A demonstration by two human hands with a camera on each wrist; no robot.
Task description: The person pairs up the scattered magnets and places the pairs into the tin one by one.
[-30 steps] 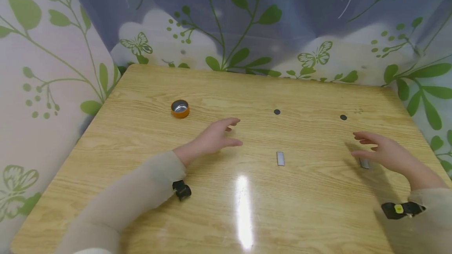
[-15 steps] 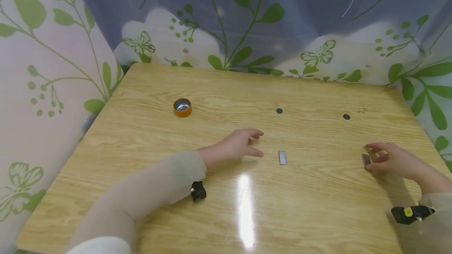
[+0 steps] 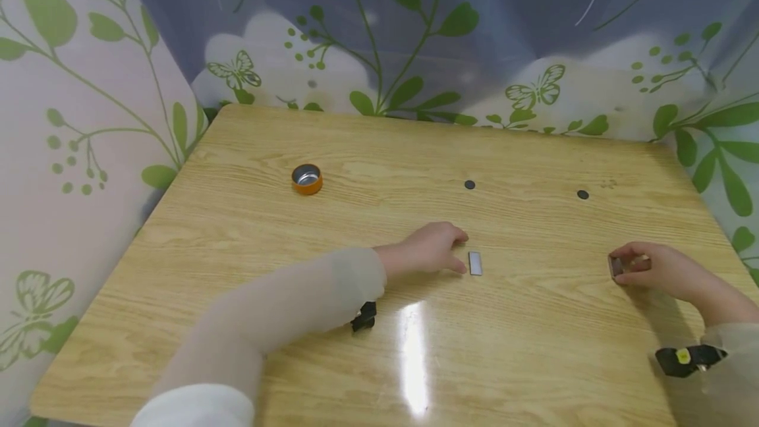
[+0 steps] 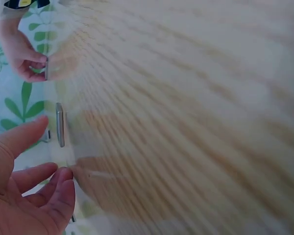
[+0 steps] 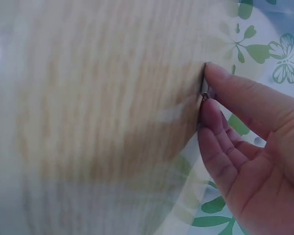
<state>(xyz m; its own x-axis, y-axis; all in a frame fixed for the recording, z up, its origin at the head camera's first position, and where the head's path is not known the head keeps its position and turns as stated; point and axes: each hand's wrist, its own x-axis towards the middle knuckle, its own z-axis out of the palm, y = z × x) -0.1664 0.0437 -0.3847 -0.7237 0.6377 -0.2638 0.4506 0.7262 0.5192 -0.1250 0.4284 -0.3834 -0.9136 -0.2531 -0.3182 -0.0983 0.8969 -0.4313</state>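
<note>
A flat grey rectangular piece (image 3: 475, 263) lies on the wooden table in the head view. Just left of it is my left hand (image 3: 431, 248), thumb and fingers spread apart, with a small gap to the piece in the left wrist view. Farther right, my right hand (image 3: 664, 270) pinches a second small rectangular piece (image 3: 615, 267) between thumb and fingertips. The right wrist view shows this piece (image 5: 204, 93) edge-on, close to the tabletop, partly hidden by the fingers.
Two black discs lie farther back, one disc (image 3: 470, 184) near the middle and another disc (image 3: 583, 195) to the right. An orange round cup (image 3: 307, 180) with a metal inside stands at the left. A patterned curtain (image 3: 403, 38) closes off the table's back.
My left hand has moved right, up to the middle grey piece. The right hand has come down on the right-hand piece and now pinches it.
</note>
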